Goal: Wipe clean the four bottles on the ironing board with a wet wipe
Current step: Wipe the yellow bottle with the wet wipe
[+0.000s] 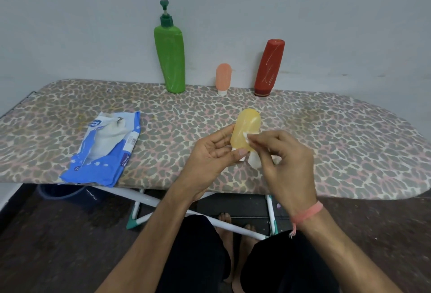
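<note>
Head view, looking down over the ironing board (70, 106), shows the person partway through the job. The left hand (210, 152) holds a small yellow bottle (246, 130) above the near middle of the board, its fingers and thumb curled round the bottle's lower end so that the rounded top points away from the body. The right hand (284, 159) pinches a white wet wipe (253, 152) between thumb and fingertips and presses it to the bottle's lower right side; a fold of the wipe hangs below the fingers. A pink thread band (307, 213) circles the right wrist.

Three more bottles stand in a row at the far edge of the board, against the wall: a tall green pump bottle (171, 59) to the left, a small peach bottle (223, 79) on its white cap in the middle, and a red bottle (268, 68), also cap down, to the right. Pale scratch-like streaks show on the green and red bottles, so these look not yet wiped, though that is a judgement from the marks alone. Whether the peach one has been cleaned cannot be told.

A torn-open blue wipes packet (105, 148) lies flat on the left part of the board, well apart from the hands.

By this reading the yellow bottle is the one in hand, and at least two of the four, perhaps three, are left to do.
</note>
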